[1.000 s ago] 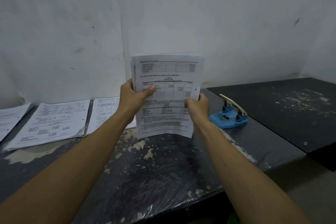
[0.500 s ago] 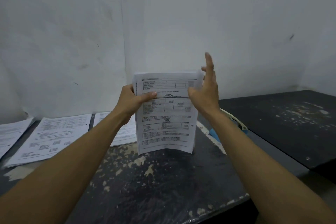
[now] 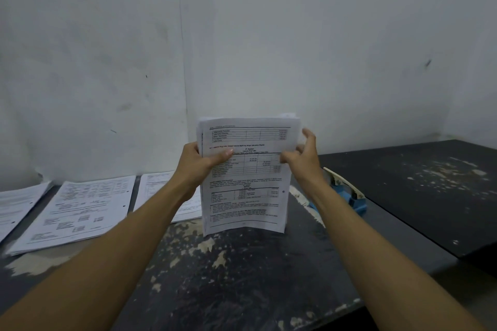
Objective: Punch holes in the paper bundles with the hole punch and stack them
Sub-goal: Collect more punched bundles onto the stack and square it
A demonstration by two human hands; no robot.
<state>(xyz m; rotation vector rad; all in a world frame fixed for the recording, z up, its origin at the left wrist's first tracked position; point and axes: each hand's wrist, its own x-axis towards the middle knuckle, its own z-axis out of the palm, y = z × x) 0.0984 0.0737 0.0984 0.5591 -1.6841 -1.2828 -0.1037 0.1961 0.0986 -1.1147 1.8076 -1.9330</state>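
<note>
A printed paper bundle [image 3: 247, 204] stands upright on its bottom edge on the dark worn table [image 3: 242, 277], with a punched hole near its right edge. My left hand [image 3: 200, 166] grips its left edge, thumb across the front page. My right hand [image 3: 304, 158] is at the right edge, thumb on the front and fingers curled loosely beside it. The blue hole punch [image 3: 347, 193] with a cream lever sits on the table to the right, partly hidden behind my right forearm.
Three paper bundles lie flat along the back left: one at the far left edge [image 3: 13, 207], one [image 3: 80, 209] beside it, one [image 3: 166, 188] behind my left arm. A second black table [image 3: 430, 191] adjoins at the right. White walls close the back.
The bundle came down a little, its bottom edge now on the table. My right hand went from gripping low to lifting open-fingered, and now curls at the upper right edge.
</note>
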